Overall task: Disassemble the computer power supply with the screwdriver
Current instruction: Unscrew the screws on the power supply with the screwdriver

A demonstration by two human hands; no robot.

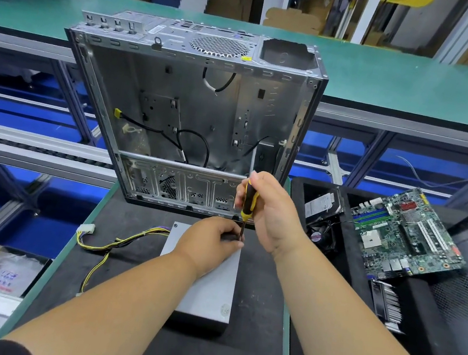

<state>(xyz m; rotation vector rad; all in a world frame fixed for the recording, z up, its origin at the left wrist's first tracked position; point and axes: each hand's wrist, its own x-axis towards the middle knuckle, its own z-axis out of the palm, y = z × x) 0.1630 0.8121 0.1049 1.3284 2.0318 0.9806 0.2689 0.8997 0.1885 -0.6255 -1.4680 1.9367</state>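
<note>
A grey metal power supply (210, 289) lies flat on the black mat in front of me, with its yellow and black cable bundle (118, 244) trailing off to the left. My right hand (270, 211) grips the yellow and black screwdriver (249, 200) upright, its shaft pointing down at the box's far right corner. My left hand (207, 242) rests on the far end of the box, with thumb and fingers pinching the shaft near the tip. The tip and the screw are hidden behind those fingers.
An empty computer case (193, 113) stands open just behind the power supply. To the right, a black tray (361, 281) holds a green motherboard (405, 234), a fan (321, 235) and a hard drive (322, 204). Conveyor rails run along the left.
</note>
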